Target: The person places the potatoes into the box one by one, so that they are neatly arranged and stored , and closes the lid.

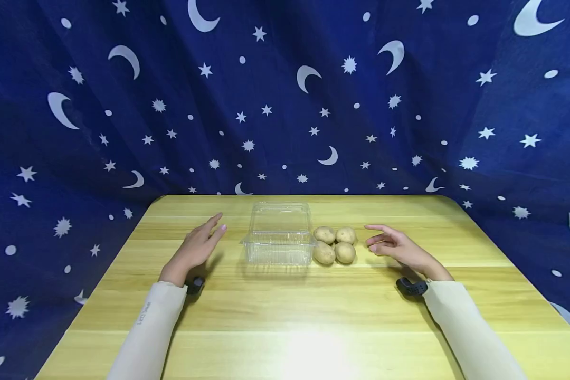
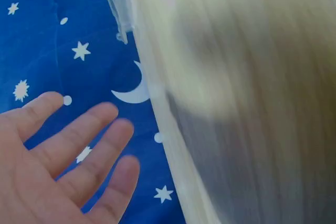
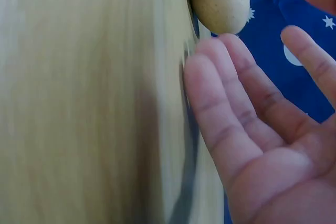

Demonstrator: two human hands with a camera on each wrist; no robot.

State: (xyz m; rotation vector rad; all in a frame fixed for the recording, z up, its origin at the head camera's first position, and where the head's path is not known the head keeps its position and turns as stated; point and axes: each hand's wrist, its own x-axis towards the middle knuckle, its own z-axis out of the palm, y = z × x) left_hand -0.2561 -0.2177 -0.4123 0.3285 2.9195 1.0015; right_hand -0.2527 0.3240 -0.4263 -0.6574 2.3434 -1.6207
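A clear plastic box point(image 1: 279, 252) with its lid point(image 1: 281, 217) raised stands on the table. Several potatoes point(image 1: 345, 252) sit in a cluster against its right side. My left hand point(image 1: 193, 248) is held above the table left of the box, fingers apart and holding nothing; the left wrist view shows the palm point(image 2: 31, 182) and a corner of the plastic point(image 2: 119, 3). To the right of the potatoes, my right hand point(image 1: 405, 250) hovers with relaxed, slightly bent fingers, touching nothing. One potato point(image 3: 220, 1) appears beyond its fingertips in the right wrist view.
The light wooden table point(image 1: 247, 311) has rounded far corners. Behind and beside it hangs a dark blue cloth point(image 1: 275, 137) with white moons and stars. Both wrists carry black straps point(image 1: 410, 286), below pale sleeves point(image 1: 470, 327).
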